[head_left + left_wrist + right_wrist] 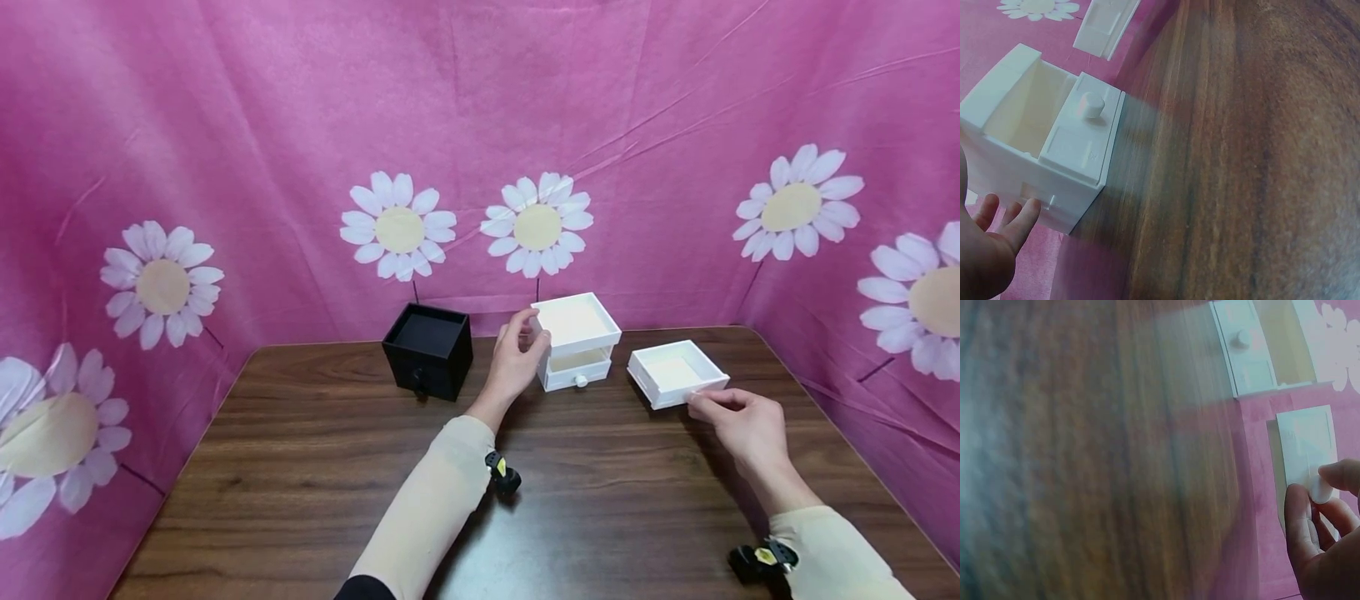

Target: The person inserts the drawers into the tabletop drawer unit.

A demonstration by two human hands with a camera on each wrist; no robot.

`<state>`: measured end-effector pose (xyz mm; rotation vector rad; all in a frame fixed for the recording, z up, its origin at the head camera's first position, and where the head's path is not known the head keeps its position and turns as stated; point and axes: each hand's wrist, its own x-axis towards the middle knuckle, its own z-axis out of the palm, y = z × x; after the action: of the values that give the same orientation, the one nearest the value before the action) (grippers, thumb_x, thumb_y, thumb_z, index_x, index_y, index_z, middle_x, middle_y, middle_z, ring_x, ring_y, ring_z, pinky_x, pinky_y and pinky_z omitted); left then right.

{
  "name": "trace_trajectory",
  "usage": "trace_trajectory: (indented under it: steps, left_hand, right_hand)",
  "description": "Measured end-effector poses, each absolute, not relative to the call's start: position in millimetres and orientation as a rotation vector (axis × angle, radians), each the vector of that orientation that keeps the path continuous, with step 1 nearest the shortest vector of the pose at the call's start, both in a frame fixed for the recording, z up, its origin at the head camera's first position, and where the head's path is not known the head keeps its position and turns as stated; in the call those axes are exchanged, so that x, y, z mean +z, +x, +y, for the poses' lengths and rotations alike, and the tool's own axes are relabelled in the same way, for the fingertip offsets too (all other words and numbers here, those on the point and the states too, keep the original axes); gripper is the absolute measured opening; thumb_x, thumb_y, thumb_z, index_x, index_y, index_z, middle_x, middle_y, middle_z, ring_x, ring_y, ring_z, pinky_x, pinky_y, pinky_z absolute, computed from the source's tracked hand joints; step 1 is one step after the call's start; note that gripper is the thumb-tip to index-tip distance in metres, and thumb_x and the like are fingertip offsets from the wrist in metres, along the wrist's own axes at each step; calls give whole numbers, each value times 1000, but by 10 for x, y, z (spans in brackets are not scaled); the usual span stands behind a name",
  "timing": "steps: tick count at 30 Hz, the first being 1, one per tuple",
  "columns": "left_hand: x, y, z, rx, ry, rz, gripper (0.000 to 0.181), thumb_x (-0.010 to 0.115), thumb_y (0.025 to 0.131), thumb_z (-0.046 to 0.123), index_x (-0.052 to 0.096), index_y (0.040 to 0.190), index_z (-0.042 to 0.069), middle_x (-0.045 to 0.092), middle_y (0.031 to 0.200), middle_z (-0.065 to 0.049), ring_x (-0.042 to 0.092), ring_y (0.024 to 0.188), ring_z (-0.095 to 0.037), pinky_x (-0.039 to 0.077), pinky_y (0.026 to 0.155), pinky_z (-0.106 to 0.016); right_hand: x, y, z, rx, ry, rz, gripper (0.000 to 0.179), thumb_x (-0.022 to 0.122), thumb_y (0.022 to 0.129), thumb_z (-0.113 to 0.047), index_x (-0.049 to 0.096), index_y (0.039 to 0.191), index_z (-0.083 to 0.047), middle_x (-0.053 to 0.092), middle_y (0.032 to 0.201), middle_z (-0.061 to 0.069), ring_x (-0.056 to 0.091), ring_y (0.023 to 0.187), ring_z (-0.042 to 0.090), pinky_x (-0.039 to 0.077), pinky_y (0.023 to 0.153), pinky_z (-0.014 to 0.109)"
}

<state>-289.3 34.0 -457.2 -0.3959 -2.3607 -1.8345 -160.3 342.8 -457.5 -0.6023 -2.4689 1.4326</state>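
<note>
A small white drawer cabinet (pixel 576 333) stands near the table's back edge, its upper slot vacant and its lower drawer (pixel 1075 134) pushed in, with a round knob facing front. My left hand (pixel 516 360) is at the cabinet's left side, fingertips touching that wall in the left wrist view. To the right of the cabinet is a loose white drawer (pixel 675 373) with nothing visible inside. My right hand (pixel 750 425) pinches its round white knob (pixel 1319 489) between thumb and fingers. The drawer appears raised off the tabletop.
A black drawer box (pixel 427 350) with a recessed top and front knob stands left of the white cabinet. The brown wood-grain table (pixel 600 500) is enclosed by pink cloth (pixel 285 167) printed with white daisies, close behind the boxes.
</note>
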Motion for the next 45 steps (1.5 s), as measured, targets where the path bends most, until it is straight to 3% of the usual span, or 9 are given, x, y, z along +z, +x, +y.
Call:
trace_trajectory:
  steps: [8, 17, 21, 28, 45]
  left_hand:
    - [-4551, -2894, 350, -1829, -407, -2357, 46, 66, 104, 26, 60, 149, 18, 59, 136, -24, 67, 117, -33, 57, 107, -49]
    - [-4565, -2917, 354, -1809, -409, -2360, 46, 66, 104, 26, 60, 149, 19, 59, 135, -22, 67, 115, -31, 58, 103, -41]
    - [-4568, -2920, 353, -1815, -413, -2350, 46, 66, 104, 26, 60, 149, 18, 59, 135, -24, 66, 115, -31, 57, 103, -43]
    - [-4576, -2922, 355, -1809, -415, -2344, 46, 67, 104, 26, 61, 148, 18, 60, 133, -22, 67, 112, -29, 58, 101, -40]
    - [-4574, -2895, 352, -1811, -400, -2354, 47, 66, 104, 26, 60, 149, 19, 60, 133, -21, 67, 113, -30, 58, 101, -41]
  right_hand:
    - [-4575, -1541, 3366, 1529, -575, -2411, 9, 82, 97, -21, 83, 91, -14, 73, 64, -24, 70, 66, -12, 53, 62, 11]
    - [-4517, -1499, 3213, 1554, -521, -2388, 24, 80, 98, -18, 80, 103, 6, 73, 64, -23, 71, 65, -9, 56, 63, 11]
    - [-4497, -1488, 3166, 1522, -520, -2404, 30, 82, 97, -20, 80, 105, 8, 74, 63, -21, 70, 65, -10, 55, 64, 10]
    - [-4484, -1451, 3105, 1361, -525, -2476, 32, 86, 93, -25, 82, 103, 5, 73, 61, -20, 62, 69, -16, 47, 64, 9]
    - [-4515, -1435, 2914, 1411, -460, -2428, 28, 87, 92, -21, 82, 100, 6, 73, 61, -19, 62, 69, -13, 46, 62, 12]
